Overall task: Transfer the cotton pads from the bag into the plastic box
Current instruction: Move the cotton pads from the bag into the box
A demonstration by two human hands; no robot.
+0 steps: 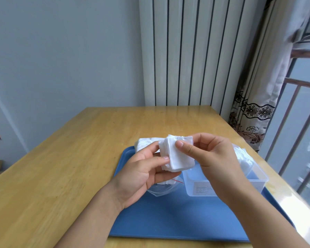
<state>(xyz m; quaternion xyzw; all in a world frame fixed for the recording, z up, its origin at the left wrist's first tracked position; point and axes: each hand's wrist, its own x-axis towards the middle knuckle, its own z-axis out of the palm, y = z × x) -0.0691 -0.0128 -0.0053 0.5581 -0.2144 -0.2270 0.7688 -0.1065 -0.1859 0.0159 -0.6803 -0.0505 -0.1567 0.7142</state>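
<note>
Facing the wearer, plastic box label, print illegibly small.

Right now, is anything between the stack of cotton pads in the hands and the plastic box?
Nothing visible blocks the way. Both the left hand and right hand pinch the stack of cotton pads just above the plastic box, which has no lid on. Only the right hand itself hangs over part of the box's opening.
</note>
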